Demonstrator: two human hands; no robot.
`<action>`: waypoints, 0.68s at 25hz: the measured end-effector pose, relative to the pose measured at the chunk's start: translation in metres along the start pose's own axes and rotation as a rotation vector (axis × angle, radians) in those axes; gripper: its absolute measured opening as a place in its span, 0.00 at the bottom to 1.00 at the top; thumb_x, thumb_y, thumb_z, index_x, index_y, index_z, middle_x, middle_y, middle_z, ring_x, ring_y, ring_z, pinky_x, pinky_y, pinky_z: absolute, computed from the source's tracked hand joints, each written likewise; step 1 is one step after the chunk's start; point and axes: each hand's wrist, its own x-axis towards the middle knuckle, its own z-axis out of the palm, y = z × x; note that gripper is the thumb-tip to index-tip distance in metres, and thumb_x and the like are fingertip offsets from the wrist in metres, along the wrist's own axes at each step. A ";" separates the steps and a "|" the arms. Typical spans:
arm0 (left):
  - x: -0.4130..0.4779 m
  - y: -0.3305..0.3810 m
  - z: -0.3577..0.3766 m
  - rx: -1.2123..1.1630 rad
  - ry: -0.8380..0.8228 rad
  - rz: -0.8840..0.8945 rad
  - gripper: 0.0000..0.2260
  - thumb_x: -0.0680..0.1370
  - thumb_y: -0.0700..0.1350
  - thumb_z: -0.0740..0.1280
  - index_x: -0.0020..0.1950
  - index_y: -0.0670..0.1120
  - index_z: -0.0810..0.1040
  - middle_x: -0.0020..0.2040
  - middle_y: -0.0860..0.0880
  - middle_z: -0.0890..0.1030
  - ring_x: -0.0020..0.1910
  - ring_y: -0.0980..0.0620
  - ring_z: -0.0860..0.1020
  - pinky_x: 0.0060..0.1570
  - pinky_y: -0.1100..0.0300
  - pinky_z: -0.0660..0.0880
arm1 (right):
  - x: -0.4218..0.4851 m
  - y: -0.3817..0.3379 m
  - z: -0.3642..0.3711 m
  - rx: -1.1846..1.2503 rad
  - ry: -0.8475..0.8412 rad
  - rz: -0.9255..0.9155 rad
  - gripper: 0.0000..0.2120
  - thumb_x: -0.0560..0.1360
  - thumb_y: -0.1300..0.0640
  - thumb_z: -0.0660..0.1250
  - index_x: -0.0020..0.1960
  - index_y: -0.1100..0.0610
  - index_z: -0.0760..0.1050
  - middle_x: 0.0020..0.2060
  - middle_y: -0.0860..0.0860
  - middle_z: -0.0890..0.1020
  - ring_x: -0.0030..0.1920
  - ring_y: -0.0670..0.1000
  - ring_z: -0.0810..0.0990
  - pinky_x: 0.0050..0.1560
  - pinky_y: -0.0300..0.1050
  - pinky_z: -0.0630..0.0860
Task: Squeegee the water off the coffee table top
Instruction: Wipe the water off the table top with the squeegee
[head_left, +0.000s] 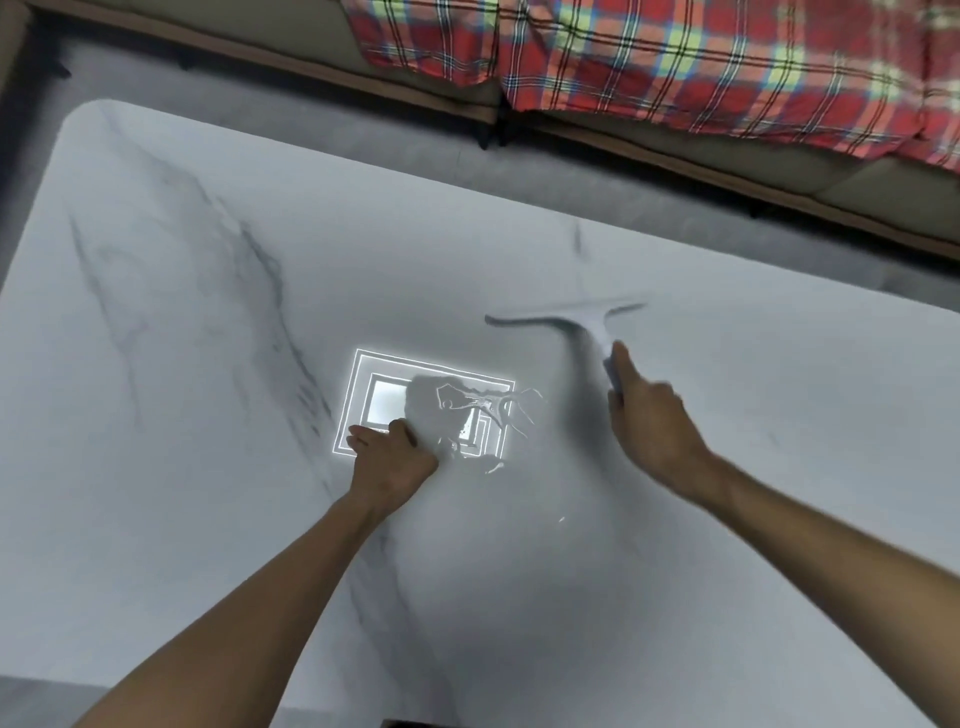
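Brightness: soft, cool indoor light, rather dim, with no hard shadows.
Source: overhead; a rectangular ceiling lamp mirrors in the glossy surface (208, 312), just off centre toward 8 o'clock.
Glare: lamp reflection (374, 395) burns white; water (498, 410) warps its lines.
Shadow: faint grey beneath the squeegee (566, 317).
Blur: squeegee and right hand (649, 421) are motion-smeared; left hand (392, 457) is sharper.
Distortion: wide-angle bend curves the surface edge and sofa (872, 187) toward 2 o'clock.

A home living room, low white marble-patterned coffee table (208, 322) close before a beige sofa (249, 26) on a dark wood base, red plaid blanket (675, 62) draped over its seat, grey floor (337, 122), perhaps carpet, between them, rectangular ceiling-light reflection (371, 395) in the glossy top
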 end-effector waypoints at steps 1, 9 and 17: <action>-0.001 -0.001 0.000 0.004 -0.001 0.008 0.23 0.76 0.49 0.61 0.67 0.40 0.65 0.74 0.25 0.46 0.76 0.29 0.49 0.71 0.43 0.61 | -0.027 0.007 0.005 0.005 -0.066 0.014 0.29 0.79 0.57 0.55 0.77 0.48 0.49 0.38 0.58 0.79 0.38 0.62 0.78 0.36 0.47 0.72; -0.006 -0.017 -0.004 0.038 -0.020 0.063 0.13 0.73 0.48 0.64 0.54 0.44 0.70 0.72 0.32 0.60 0.71 0.34 0.64 0.55 0.51 0.70 | 0.033 -0.046 -0.037 0.102 0.083 -0.050 0.19 0.79 0.58 0.56 0.70 0.56 0.61 0.51 0.66 0.79 0.50 0.69 0.77 0.48 0.56 0.76; -0.003 -0.025 0.003 -0.002 -0.009 0.094 0.17 0.71 0.41 0.65 0.59 0.42 0.69 0.74 0.33 0.56 0.74 0.35 0.60 0.56 0.53 0.69 | 0.056 -0.113 0.015 0.056 0.005 -0.250 0.24 0.78 0.59 0.53 0.73 0.50 0.56 0.48 0.63 0.78 0.49 0.67 0.76 0.44 0.51 0.71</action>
